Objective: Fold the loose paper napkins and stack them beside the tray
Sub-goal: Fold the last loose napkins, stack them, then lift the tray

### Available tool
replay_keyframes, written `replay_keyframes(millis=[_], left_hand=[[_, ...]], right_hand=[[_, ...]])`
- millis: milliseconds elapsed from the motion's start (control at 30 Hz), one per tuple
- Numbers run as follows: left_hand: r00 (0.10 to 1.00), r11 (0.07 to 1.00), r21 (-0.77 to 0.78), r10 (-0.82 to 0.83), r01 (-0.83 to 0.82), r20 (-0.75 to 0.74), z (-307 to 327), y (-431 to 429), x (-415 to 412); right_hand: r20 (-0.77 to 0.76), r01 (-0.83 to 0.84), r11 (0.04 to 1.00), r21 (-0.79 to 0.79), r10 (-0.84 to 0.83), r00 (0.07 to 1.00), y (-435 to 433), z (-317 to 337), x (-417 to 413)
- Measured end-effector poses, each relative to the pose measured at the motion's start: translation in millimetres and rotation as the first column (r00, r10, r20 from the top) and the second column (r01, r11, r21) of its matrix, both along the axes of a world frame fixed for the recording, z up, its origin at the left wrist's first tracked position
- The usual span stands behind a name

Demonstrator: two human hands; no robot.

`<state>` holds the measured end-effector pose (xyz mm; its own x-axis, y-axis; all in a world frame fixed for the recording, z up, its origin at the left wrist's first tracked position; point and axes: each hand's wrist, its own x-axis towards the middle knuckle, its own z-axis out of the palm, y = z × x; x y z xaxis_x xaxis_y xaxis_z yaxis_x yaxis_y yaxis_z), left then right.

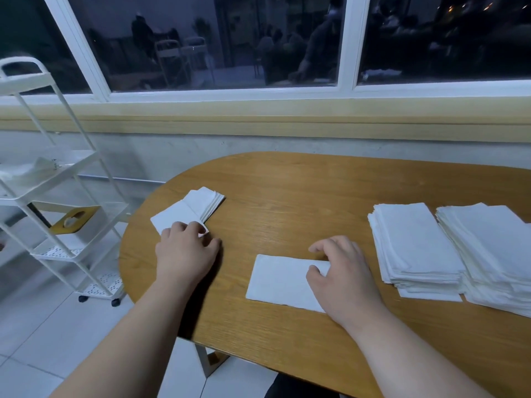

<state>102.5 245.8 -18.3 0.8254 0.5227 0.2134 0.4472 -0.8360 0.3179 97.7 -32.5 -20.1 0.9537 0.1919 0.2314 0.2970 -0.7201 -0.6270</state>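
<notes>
Floppy thin napkin point(275, 280), lift by an edge; right hand point(342, 274) presses it loosely, left hand point(186, 254) pinches a folded napkin point(169, 219).

Wooden table point(287, 196): bare lane from centre to the 12 o'clock edge, free for passage.
- 10 o'clock: folded stack point(208, 199). A folded napkin point(172, 218) lies against it, its near corner pinched by the left hand point(186, 254).
- 6 o'clock: flat napkin point(275, 280), with the right hand point(342, 271) resting on its right end.
- 3 o'clock: two tall napkin piles point(413, 245), side by side, closing off that edge.
- 9 o'clock, off the table: white trolley point(57, 196).
</notes>
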Motion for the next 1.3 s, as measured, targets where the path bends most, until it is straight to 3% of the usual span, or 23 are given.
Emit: replay_keyframes(millis=[567,633,733,833,967,1067,1200,1300], left_hand=[[0.998,0.983,0.174,0.066,-0.062,-0.017,-4.3,23.0,22.3],[0.998,0.988,0.147,0.031,-0.038,0.047,-1.5,17.3,14.7],[0.926,0.982,-0.068,-0.143,0.177,0.348,12.5,-8.0,-8.5],[0.86,0.801,-0.422,-0.212,0.426,0.465,34.9,-44.0,-32.7],[0.732,0.36,-0.638,-0.349,0.681,0.585,47.4,-71.2,-42.0],[0.697,0.09,-0.719,-0.354,0.689,0.624,48.4,-81.4,-39.8],[0.743,-0.048,-0.805,-0.357,0.591,0.567,39.3,-76.0,-32.3],[0.799,-0.226,-0.848,-0.287,0.479,0.528,32.0,-72.7,-28.9]], right_hand=[[0.002,-0.018,0.999,0.048,0.018,1.0,-1.4,-0.9,1.1],[0.004,-0.019,0.998,0.061,0.019,1.0,-1.9,-0.7,1.3],[0.003,-0.023,0.997,0.073,0.022,1.0,-1.0,-0.1,2.1],[0.027,-0.036,0.991,0.131,0.033,0.999,-0.8,0.4,0.9],[0.022,-0.124,0.96,0.251,0.123,0.992,-5.0,2.1,-3.3],[-0.016,-0.164,0.918,0.362,0.183,0.983,-8.2,2.6,-4.4],[-0.078,-0.139,0.851,0.506,0.206,0.975,-11.6,3.4,-6.0],[-0.073,-0.123,0.843,0.523,0.188,0.979,-12.4,3.7,-4.6]])
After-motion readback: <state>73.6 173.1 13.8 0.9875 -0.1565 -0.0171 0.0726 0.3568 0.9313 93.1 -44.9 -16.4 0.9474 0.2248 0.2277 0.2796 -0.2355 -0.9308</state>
